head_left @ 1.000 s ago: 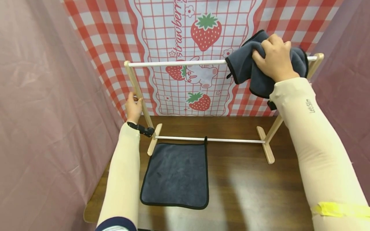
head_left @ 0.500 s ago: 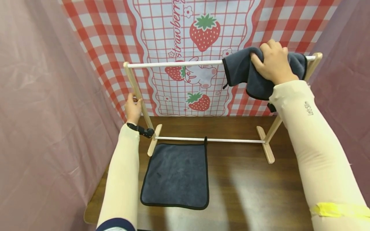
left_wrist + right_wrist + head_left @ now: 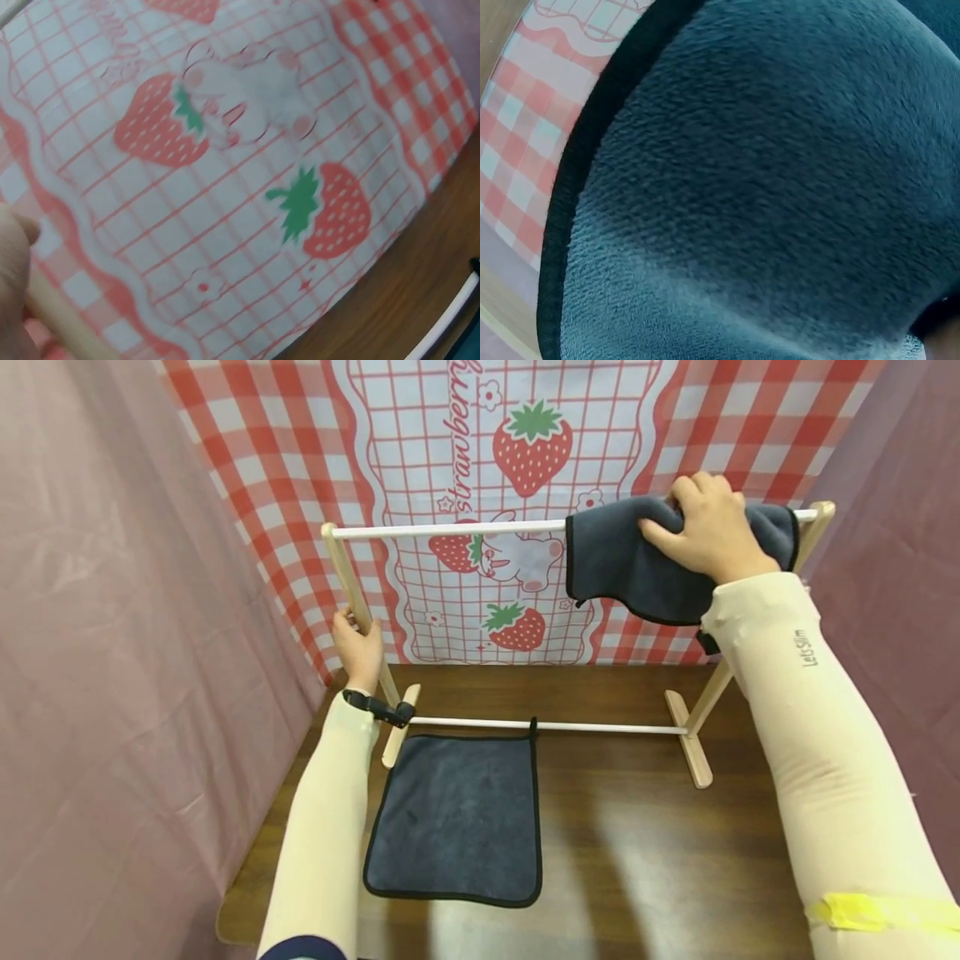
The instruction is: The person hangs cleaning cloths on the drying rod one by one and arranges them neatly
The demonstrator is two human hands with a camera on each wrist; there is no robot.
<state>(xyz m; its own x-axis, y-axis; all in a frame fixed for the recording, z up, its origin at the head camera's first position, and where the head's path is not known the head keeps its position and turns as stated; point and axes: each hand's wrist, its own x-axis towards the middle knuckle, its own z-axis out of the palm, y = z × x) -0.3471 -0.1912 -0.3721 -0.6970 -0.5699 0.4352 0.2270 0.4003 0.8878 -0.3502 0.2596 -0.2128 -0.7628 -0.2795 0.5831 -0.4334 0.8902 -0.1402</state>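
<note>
A dark grey towel (image 3: 618,547) with black edging hangs over the upper white bar (image 3: 450,529) of a wooden drying rack, near its right end. My right hand (image 3: 708,527) grips it from above, the cloth bunched between thumb and fingers. In the right wrist view the towel (image 3: 780,165) fills most of the picture, its black border curving down the left. With thumb and fingers on either side, my left hand (image 3: 360,647) holds the rack's left wooden post (image 3: 347,568). In the left wrist view, part of the left hand (image 3: 13,277) shows beside the post (image 3: 64,319).
A second grey towel (image 3: 457,818) lies flat on the brown wooden table (image 3: 615,843), before the rack's lower bar (image 3: 600,726). Behind stands a red checked strawberry cloth (image 3: 300,468). Pink curtains (image 3: 112,652) close off both sides. The rack's right foot (image 3: 688,739) rests on the table.
The right hand has come down a little, and the towel's left part has spread leftward and flatter over the bar. The left hand stays on the post, shifted slightly right and down.
</note>
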